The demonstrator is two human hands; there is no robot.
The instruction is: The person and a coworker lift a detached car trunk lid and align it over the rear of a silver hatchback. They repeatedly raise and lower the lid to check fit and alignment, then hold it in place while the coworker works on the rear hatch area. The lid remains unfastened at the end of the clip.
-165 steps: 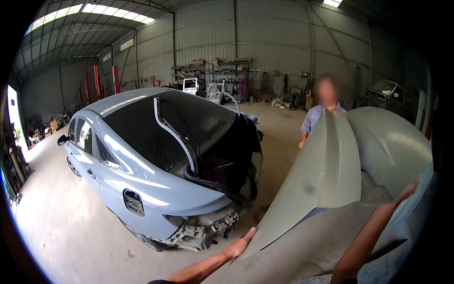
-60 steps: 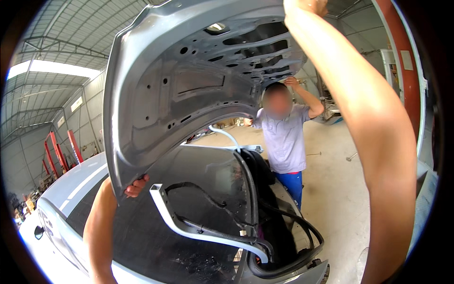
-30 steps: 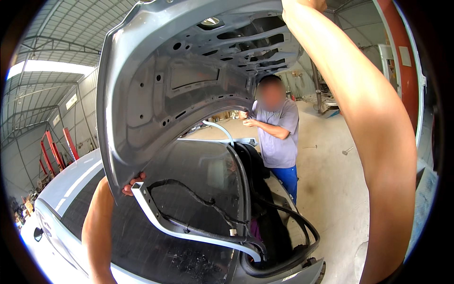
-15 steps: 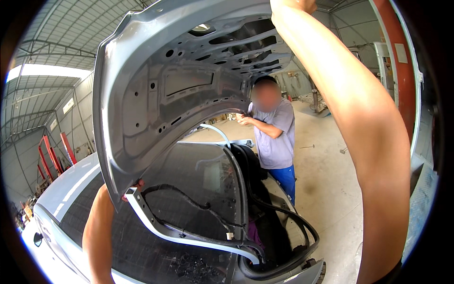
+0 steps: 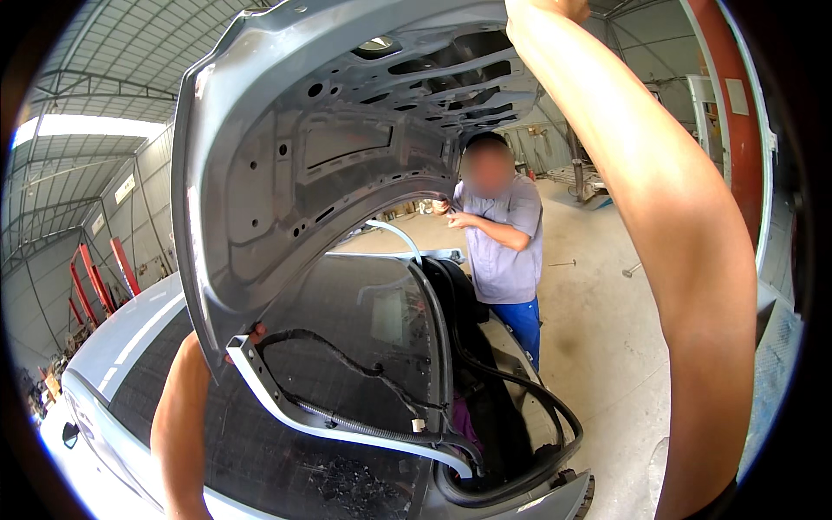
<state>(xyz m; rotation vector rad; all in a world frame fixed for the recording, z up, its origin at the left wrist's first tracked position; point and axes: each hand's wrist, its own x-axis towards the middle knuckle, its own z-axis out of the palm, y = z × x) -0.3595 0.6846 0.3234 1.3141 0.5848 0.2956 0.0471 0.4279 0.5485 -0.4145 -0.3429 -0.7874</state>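
Observation:
A grey-blue trunk lid [image 5: 230, 251] is raised and tilted over the car's rear window [image 5: 347, 303], its bare underside with holes and ribs facing me. My left hand [image 5: 258, 333] grips its lower left corner; most of that hand is hidden behind the panel, with a few fingertips showing. Just beside those fingers is the upper end of a pale hinge arm [image 5: 260, 381], with black wiring [image 5: 347, 425] running along it. Overhead, my right hand [image 5: 555, 7] is closed at the lid's near edge, partly cut off by the picture's top.
Across the car a co-worker [image 5: 507, 225] in a grey shirt has both hands at the lid's far lower edge. A second hinge arm [image 5: 399, 238] rises there. A black rubber seal [image 5: 563, 416] loops loosely over the trunk opening. Red lift posts [image 5: 91, 277] stand far left.
The lid has shifted very slightly against the hinge arm. Fingers seen at the hinge arm's end are now hidden there. The co-worker's hands have moved a little apart.

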